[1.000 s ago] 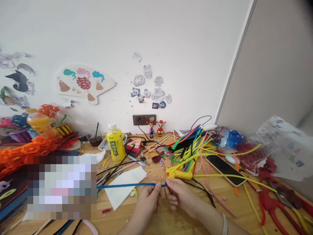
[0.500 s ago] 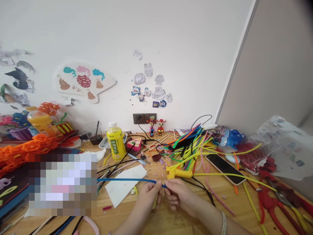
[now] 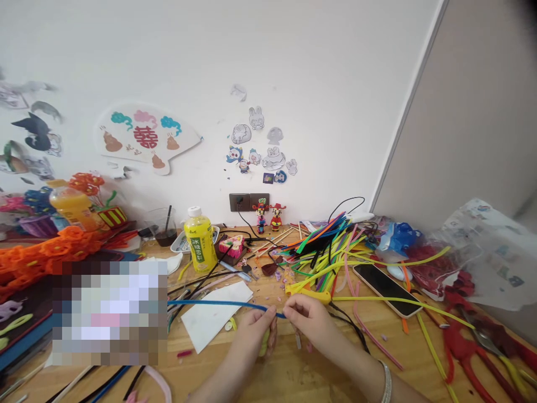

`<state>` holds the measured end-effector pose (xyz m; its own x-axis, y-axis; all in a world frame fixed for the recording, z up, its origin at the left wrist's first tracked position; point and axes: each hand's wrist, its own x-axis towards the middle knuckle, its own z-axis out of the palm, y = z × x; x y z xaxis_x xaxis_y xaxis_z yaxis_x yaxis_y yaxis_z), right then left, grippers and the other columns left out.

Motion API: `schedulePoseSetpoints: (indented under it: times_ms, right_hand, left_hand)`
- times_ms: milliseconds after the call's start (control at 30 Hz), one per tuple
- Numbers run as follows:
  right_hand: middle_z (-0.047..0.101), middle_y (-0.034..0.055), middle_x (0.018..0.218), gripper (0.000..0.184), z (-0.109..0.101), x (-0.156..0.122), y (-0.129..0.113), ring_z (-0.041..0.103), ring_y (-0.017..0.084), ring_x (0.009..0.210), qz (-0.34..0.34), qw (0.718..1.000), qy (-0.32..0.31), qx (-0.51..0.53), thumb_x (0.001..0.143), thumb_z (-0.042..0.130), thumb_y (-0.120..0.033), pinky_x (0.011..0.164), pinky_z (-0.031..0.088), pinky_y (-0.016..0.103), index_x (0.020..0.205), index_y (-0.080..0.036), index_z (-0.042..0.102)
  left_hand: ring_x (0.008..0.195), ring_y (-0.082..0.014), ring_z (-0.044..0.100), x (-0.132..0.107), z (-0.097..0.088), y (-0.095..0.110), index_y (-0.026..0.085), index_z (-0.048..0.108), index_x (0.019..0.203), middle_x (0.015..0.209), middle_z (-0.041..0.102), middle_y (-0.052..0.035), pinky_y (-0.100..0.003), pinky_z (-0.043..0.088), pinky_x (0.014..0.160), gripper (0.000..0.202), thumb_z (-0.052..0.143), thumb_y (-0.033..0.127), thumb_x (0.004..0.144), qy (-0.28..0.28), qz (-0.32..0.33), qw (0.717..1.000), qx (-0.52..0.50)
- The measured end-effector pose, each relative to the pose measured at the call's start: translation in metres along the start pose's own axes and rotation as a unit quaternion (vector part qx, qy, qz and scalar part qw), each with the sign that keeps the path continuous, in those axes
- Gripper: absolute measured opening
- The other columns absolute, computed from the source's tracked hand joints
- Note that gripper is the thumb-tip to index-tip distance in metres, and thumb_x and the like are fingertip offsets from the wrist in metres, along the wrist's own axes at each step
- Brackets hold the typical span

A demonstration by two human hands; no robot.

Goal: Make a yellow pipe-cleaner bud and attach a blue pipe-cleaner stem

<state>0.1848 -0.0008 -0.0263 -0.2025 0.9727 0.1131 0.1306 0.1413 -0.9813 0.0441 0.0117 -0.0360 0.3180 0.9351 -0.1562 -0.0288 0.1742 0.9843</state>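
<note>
A blue pipe cleaner (image 3: 222, 304) stretches leftward from my fingers, above a white sheet of paper (image 3: 216, 313). My left hand (image 3: 255, 333) is closed, pinching it near its right end between thumb and forefinger. Something yellow-green (image 3: 264, 340) shows at the left palm; I cannot make out what it is. My right hand (image 3: 308, 319) is closed in a pinch at the tip of the same pipe cleaner. Just behind that hand lies a yellow glue gun (image 3: 314, 293), partly covered by the fingers.
A heap of coloured pipe cleaners (image 3: 327, 252) lies at the back, with a phone (image 3: 388, 290) to its right. A yellow drink bottle (image 3: 201, 240) stands back left. Red-handled scissors (image 3: 459, 341) lie right. Orange pipe-cleaner work (image 3: 46, 257) and a cup (image 3: 165, 229) are left.
My right hand has risen slightly and its lower fingers have shifted. A small silvery piece now shows below it. My left hand keeps its pinch on the blue pipe cleaner.
</note>
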Motion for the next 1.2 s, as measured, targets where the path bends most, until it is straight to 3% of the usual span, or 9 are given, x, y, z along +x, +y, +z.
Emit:
schedulePoseSetpoints:
  times_ms: [167,400,633,800,900,1033,1133,1200]
  right_hand:
    - [0.042,-0.0050,0.056,0.007,0.002,-0.001,0.003,0.041,0.011,0.051,-0.058,0.992,0.021,-0.110,0.074,0.050,-0.022,0.050,0.033,0.022,0.071,-0.017,0.053]
    - [0.040,-0.0045,0.055,0.018,0.003,-0.002,0.006,0.040,0.012,0.054,-0.110,0.971,0.026,-0.210,0.077,0.045,-0.016,0.052,0.030,0.022,0.058,-0.018,0.046]
    - [0.051,-0.0014,0.063,0.016,0.001,-0.007,0.001,0.044,0.013,0.060,-0.151,0.940,-0.079,-0.295,0.076,0.046,-0.011,0.057,0.032,0.023,0.062,-0.019,0.049]
    - [0.046,-0.0024,0.061,0.014,0.004,-0.005,0.002,0.043,0.013,0.059,-0.093,0.970,-0.023,-0.222,0.077,0.047,-0.017,0.055,0.032,0.023,0.064,-0.019,0.048]
    - [0.045,-0.0030,0.059,0.010,0.007,-0.003,0.006,0.044,0.012,0.055,-0.052,0.990,-0.027,-0.131,0.078,0.047,-0.022,0.052,0.033,0.022,0.068,-0.018,0.049]
    - [0.043,-0.0040,0.052,0.024,0.010,-0.002,0.009,0.041,0.010,0.046,-0.006,0.999,-0.031,-0.042,0.080,0.042,-0.035,0.045,0.033,0.022,0.064,-0.018,0.045]
    - [0.040,-0.0050,0.051,0.027,0.010,-0.002,0.008,0.039,0.010,0.045,-0.013,0.999,-0.014,-0.030,0.080,0.042,-0.039,0.045,0.032,0.021,0.061,-0.019,0.042]
    - [0.038,-0.0056,0.050,0.028,0.009,-0.003,0.006,0.038,0.010,0.047,-0.032,0.997,-0.013,-0.066,0.080,0.041,-0.034,0.048,0.031,0.022,0.057,-0.020,0.039]
  left_hand:
    - [0.024,-0.0071,0.036,0.000,0.001,0.000,0.020,0.039,0.043,0.029,0.037,0.0081,-0.021,0.028,0.034,0.043,0.045,0.056,0.065,0.025,0.005,1.000,0.012]
    - [0.032,-0.0079,0.033,0.004,-0.001,-0.006,0.020,0.039,0.046,0.035,0.036,0.0088,-0.021,0.025,0.036,0.043,0.045,0.059,0.064,0.080,0.036,0.993,0.082]
    - [0.038,-0.0083,0.032,0.007,-0.004,-0.008,0.019,0.042,0.044,0.037,0.034,0.0087,-0.021,0.022,0.039,0.040,0.053,0.053,0.062,0.056,0.054,0.989,0.127]
    - [0.032,-0.0078,0.031,0.007,-0.005,-0.005,0.021,0.037,0.046,0.033,0.034,0.0094,-0.021,0.025,0.037,0.044,0.044,0.059,0.066,0.076,0.052,0.989,0.120]
    - [0.032,-0.0082,0.035,0.006,-0.003,-0.001,0.021,0.037,0.047,0.035,0.038,0.0083,-0.021,0.028,0.038,0.046,0.040,0.063,0.067,0.085,0.057,0.988,0.113]
    - [0.035,-0.0101,0.040,0.003,0.001,0.001,0.021,0.038,0.049,0.037,0.038,0.0079,-0.022,0.032,0.039,0.048,0.038,0.067,0.064,0.083,0.064,0.988,0.113]
    - [0.033,-0.0095,0.037,0.004,0.002,-0.002,0.021,0.036,0.049,0.038,0.037,0.0081,-0.023,0.031,0.039,0.046,0.037,0.064,0.066,0.085,0.061,0.985,0.133]
    - [0.034,-0.0098,0.035,0.004,0.001,-0.005,0.022,0.035,0.048,0.038,0.035,0.0081,-0.023,0.029,0.039,0.043,0.037,0.059,0.069,0.088,0.061,0.982,0.157]
